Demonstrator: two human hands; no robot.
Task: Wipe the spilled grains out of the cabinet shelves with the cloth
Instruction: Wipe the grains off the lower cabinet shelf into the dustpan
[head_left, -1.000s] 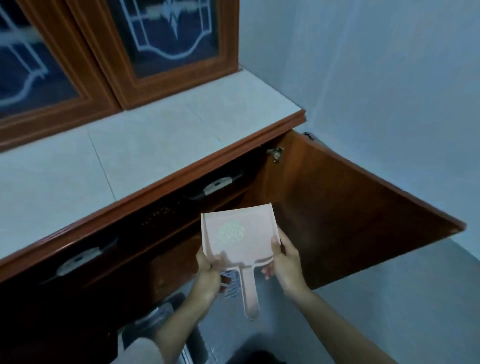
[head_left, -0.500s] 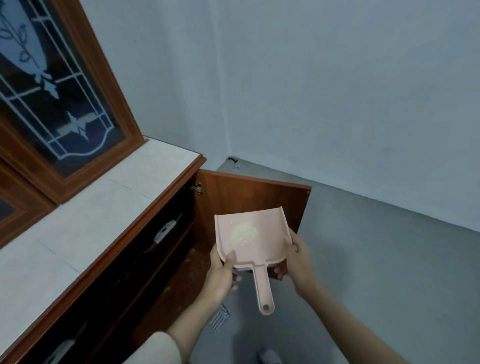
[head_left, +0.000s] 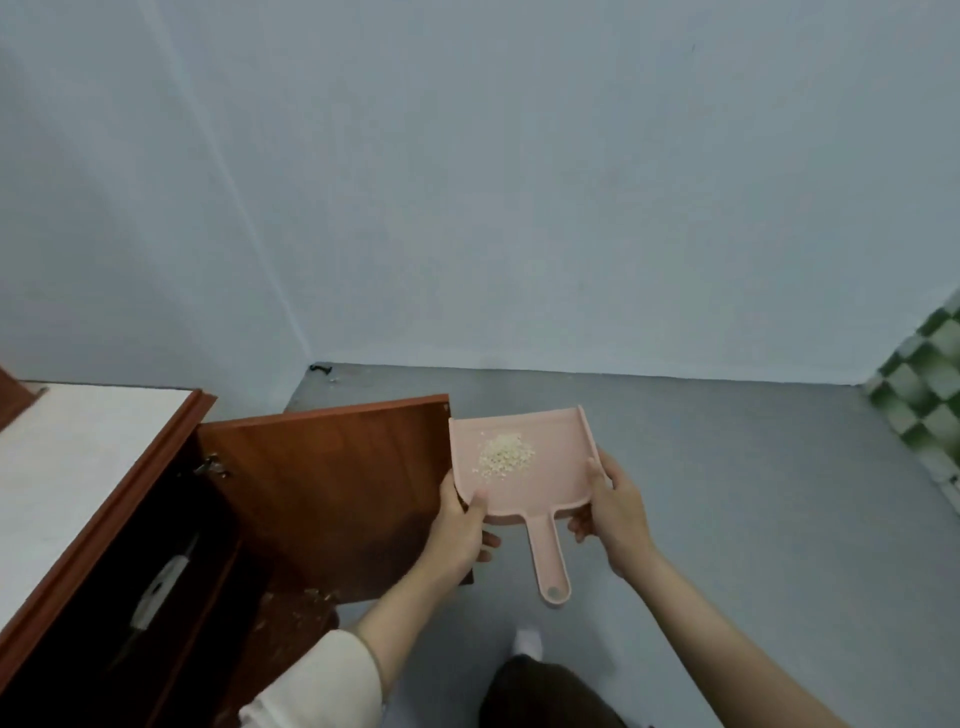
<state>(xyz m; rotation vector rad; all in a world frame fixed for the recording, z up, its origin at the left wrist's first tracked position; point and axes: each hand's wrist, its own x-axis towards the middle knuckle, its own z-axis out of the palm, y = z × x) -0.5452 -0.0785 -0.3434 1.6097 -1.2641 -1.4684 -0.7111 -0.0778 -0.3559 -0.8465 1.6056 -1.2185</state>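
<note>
I hold a pink dustpan (head_left: 543, 483) level over the grey floor, its handle pointing toward me. A small heap of pale grains (head_left: 505, 453) lies on its tray. My left hand (head_left: 460, 530) grips the pan's left rear corner, thumb on top. My right hand (head_left: 613, 506) grips its right edge, thumb over the rim. The brown cabinet (head_left: 104, 525) stands at the left with its door (head_left: 332, 488) swung open. A few grains (head_left: 311, 597) lie scattered on the bottom shelf near the door. No cloth is in view.
A white countertop (head_left: 67, 467) caps the cabinet. A pale object (head_left: 156, 592) lies on the dark upper shelf. Pale blue walls meet in a corner behind. A green checkered surface (head_left: 930, 410) shows at the right edge. My foot in a white sock (head_left: 527, 642) is below the pan.
My view has swung right, away from the cabinet toward the wall and floor. The dustpan has moved right with it, clear of the open door, still held by both hands.
</note>
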